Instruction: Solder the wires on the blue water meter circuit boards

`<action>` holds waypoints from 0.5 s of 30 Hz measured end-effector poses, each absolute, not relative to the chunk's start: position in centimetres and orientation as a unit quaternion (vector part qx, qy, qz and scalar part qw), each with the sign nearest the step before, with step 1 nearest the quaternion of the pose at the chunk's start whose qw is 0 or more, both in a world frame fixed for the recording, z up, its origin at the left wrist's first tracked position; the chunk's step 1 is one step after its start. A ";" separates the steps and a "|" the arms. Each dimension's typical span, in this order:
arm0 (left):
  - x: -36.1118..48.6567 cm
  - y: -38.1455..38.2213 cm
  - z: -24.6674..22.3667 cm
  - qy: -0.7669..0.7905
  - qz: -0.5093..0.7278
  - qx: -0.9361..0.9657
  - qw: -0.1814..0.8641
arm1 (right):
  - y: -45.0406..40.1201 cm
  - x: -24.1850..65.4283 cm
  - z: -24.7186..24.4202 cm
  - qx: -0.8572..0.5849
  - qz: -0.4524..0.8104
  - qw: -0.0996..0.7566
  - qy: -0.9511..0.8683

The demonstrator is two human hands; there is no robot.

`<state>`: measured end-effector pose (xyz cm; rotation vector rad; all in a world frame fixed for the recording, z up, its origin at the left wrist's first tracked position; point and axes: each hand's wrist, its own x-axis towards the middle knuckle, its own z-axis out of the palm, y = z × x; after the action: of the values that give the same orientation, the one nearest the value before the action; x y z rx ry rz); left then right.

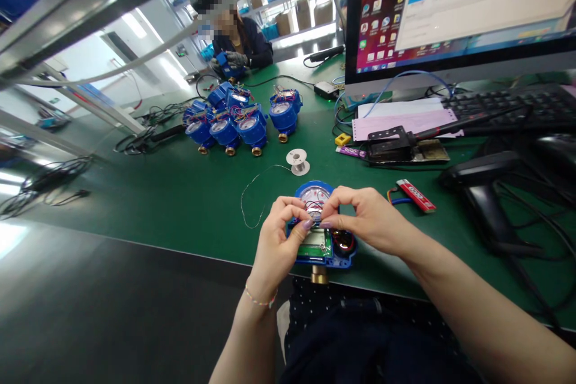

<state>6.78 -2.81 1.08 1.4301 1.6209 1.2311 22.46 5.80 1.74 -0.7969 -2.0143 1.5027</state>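
A blue water meter (346,261) lies in front of me near the table's front edge. It has a round dial, an exposed green circuit board (310,250) and a brass fitting (320,275) pointing toward me. Over it, my left hand (284,229) pinches thin wires (316,205) between thumb and fingers. My right hand (357,216) is closed in a similar pinch on the wires from the other side, fingertips almost meeting. The exact wire ends are hidden by my fingers. Just beyond the meter stands a white spool of solder wire (297,163), its loose strand curling left.
Several blue meters (222,129) stand at the back left, wires on top. Opposite, a person's gloved hands (236,60) hold a blue part. To the right are a red-and-white battery pack (416,195), a barcode scanner (488,204), a soldering iron (450,127), a keyboard (517,108) and a monitor (459,63).
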 end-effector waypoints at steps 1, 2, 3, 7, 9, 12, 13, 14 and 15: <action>6.8 -2.8 1.1 0.619 0.465 0.546 0.320 | 5.8 22.5 1.7 -0.294 0.548 0.252 -0.741; 6.8 -2.9 1.0 0.623 0.459 0.546 0.322 | 5.9 22.8 1.6 -0.294 0.542 0.257 -0.744; 6.8 -2.9 0.9 0.627 0.454 0.544 0.324 | 6.1 23.2 1.5 -0.292 0.532 0.265 -0.749; 6.8 -3.2 0.6 0.637 0.451 0.526 0.338 | 8.6 26.8 0.3 -0.365 0.395 0.331 -0.775; 6.8 -3.4 0.4 0.632 0.462 0.515 0.349 | 10.3 29.1 -0.7 -0.483 0.263 0.292 -0.783; 6.9 -3.4 0.2 0.625 0.480 0.502 0.357 | 12.1 31.4 -2.5 -0.609 0.129 0.055 -0.781; 6.9 -3.5 0.1 0.624 0.486 0.497 0.357 | 12.4 31.7 -3.2 -0.621 0.115 -0.013 -0.775; 6.9 -3.5 0.0 0.622 0.492 0.493 0.358 | 12.6 31.8 -3.8 -0.626 0.111 -0.057 -0.770; 7.0 -3.5 0.0 0.621 0.496 0.489 0.359 | 12.7 31.8 -4.3 -0.628 0.111 -0.077 -0.766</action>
<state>6.99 -3.48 -0.05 1.2625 1.6006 1.2803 31.79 12.67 -4.33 -2.0764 -2.5317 0.3667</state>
